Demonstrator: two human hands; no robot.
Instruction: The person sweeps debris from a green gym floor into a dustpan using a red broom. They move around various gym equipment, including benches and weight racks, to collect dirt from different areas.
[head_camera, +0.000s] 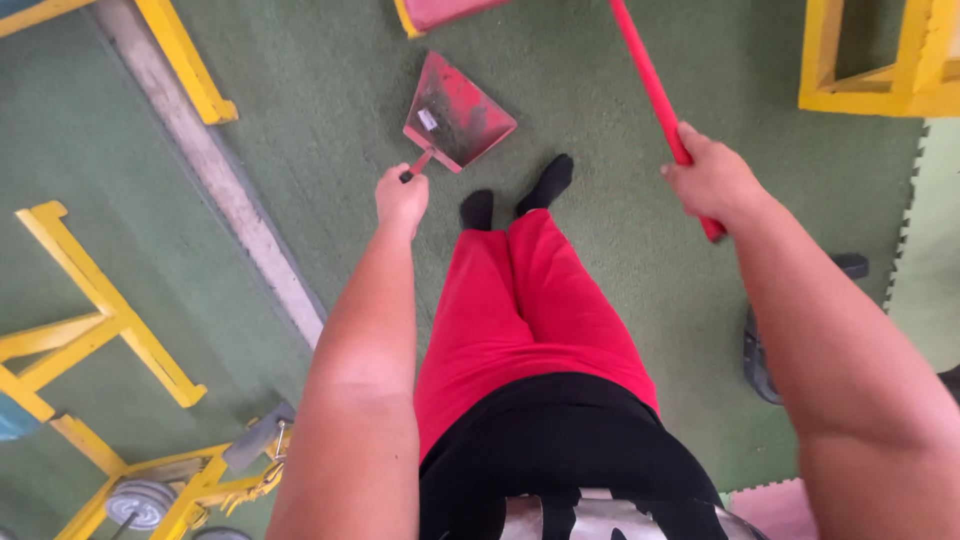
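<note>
Dustpan handle sits tight in the left hand; right hand clamps the red broomstick — keep the pan's lip flat on the floor.

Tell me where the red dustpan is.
The red dustpan sits top centre, held by the left hand above the green floor, just ahead of the feet.

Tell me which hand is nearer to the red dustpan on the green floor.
Left. The left hand grips the handle of the red dustpan, so it touches it. The right hand is off to the pan's right, closed on a red pole.
</note>
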